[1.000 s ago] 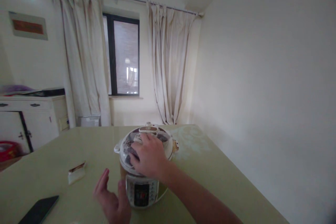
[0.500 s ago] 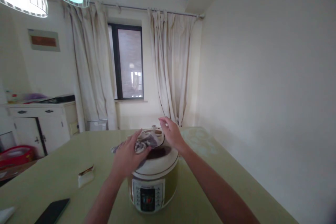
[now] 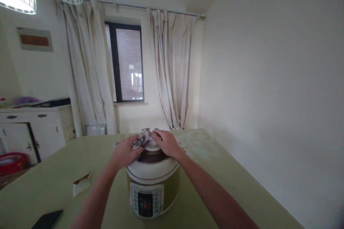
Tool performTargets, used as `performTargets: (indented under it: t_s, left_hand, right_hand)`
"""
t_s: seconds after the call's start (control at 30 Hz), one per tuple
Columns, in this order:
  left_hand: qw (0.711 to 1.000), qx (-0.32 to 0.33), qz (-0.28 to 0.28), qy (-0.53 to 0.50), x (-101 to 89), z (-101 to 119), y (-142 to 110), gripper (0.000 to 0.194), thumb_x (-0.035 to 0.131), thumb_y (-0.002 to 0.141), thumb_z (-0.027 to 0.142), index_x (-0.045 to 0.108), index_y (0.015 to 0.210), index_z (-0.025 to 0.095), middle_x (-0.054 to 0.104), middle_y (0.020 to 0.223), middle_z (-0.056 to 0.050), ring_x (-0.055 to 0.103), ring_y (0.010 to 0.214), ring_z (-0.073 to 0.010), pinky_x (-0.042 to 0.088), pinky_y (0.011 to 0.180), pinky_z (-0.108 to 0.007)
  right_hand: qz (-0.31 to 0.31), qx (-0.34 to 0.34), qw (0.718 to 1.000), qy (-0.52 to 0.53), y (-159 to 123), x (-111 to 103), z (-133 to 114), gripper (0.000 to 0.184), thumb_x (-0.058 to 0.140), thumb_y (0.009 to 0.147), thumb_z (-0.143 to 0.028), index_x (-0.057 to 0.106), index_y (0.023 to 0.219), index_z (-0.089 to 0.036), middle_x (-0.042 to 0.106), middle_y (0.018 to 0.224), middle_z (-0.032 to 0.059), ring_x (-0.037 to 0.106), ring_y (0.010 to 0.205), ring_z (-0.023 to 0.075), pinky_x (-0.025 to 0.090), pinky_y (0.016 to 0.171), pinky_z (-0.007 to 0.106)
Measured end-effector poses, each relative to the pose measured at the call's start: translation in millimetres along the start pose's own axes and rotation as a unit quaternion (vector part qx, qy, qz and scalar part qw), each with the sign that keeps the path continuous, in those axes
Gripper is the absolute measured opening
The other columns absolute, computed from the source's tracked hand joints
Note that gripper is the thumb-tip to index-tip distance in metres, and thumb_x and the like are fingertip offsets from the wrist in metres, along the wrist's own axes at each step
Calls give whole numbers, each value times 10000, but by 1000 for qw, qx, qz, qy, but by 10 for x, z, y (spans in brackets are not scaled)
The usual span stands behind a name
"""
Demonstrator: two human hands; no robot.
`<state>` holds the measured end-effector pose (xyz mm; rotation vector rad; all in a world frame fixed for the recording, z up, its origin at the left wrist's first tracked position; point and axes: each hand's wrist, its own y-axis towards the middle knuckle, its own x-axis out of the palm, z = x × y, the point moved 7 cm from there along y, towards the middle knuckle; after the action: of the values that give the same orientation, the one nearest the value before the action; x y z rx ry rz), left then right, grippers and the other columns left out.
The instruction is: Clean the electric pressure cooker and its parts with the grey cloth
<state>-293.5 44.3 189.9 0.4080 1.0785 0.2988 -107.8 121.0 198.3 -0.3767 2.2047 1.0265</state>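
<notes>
My right hand (image 3: 167, 144) has come down beside my left hand (image 3: 127, 153), which grips the cloth (image 3: 142, 141); cooker (image 3: 153, 179) stands beneath both. Right grip: cannot tell. Work now looks two-handed.

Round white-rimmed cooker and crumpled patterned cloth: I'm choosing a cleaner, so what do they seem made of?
Round white-rimmed cooker: rim probably glossy plastic, being smooth with a soft sheen; sides perhaps reflective metal, echoing the green tabletop. Crumpled grey-and-white patterned cloth: likely thin, soft fabric, judging by its folds.
</notes>
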Motion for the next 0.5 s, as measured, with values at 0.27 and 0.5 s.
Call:
performTargets:
  t_s: [0.27,0.5]
  left_hand:
    - [979,33,160,-119,135,-60,-801,487,720,793,422,762,1250,259,792,1288,-96,726,1215,-339,567,1077,-463]
    - [969,-20,-40,-242,190,-331,697,395,762,685,466,835,979,214,849,1015,-100,766,981,-335,602,927,-408]
  right_hand:
    - [5,68,995,68,-7,25,115,399,503,1106,-545,778,1273,-308,814,1259,44,732,1183,266,505,1005,347]
    - [34,109,990,79,-42,-31,241,417,445,1123,-556,801,1173,-345,821,1210,3,719,1188,248,493,1024,335]
